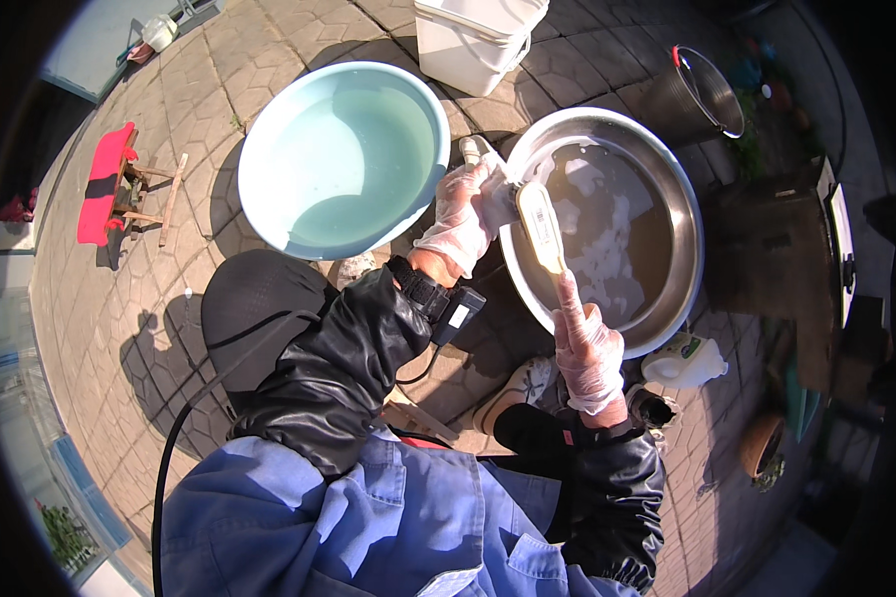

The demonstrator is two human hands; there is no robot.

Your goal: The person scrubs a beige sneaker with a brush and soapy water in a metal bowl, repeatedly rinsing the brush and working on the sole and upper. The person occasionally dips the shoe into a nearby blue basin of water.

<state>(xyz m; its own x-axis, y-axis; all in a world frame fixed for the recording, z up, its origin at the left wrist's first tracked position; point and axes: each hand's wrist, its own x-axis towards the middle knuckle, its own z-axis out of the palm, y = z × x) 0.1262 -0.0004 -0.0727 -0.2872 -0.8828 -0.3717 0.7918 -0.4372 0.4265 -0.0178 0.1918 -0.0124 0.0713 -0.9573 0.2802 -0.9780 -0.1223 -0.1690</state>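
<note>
My left hand [461, 213], in a clear plastic glove, grips a pale item [499, 179], possibly a shoe, between the two basins. My fingers and the brush hide much of it. In my gloved right hand [588, 351] is a brush with a cream handle [541, 224]. My index finger lies along the handle, and the brush head meets the pale item at the steel basin's near-left rim. Cloudy, foamy water fills the stainless steel basin [685, 246]. To its left, a light blue plastic basin [440, 123] holds clearer water.
Beyond the basins stands a white plastic bucket [467, 56]. A dark metal bucket [687, 97] is at the back right. One white plastic jug [683, 362] lies beside the steel basin. A red-covered stool [104, 183] stands on the paving at left. A dark cable [168, 455] runs by my left arm.
</note>
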